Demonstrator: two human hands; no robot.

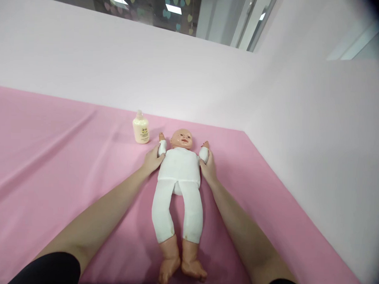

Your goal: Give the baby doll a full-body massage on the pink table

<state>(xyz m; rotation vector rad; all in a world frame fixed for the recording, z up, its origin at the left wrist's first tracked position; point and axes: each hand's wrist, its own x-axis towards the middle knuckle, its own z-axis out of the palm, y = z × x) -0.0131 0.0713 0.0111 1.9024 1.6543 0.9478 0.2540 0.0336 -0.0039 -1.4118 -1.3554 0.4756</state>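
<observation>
A baby doll [179,175] in a white cloth suit lies on its back on a pink sheet [52,153], head away from me and bare plastic feet towards me. My left hand [152,159] grips the doll's upper arm on the left side of the picture. My right hand [209,166] grips the doll's other upper arm. Both doll arms are raised beside the head. A small cream lotion bottle [140,128] stands upright just beyond my left hand, apart from it.
The pink sheet covers a wide flat surface that runs far to the left. Pale pink walls [316,142] close it in at the back and on the right. Windows show above the back wall.
</observation>
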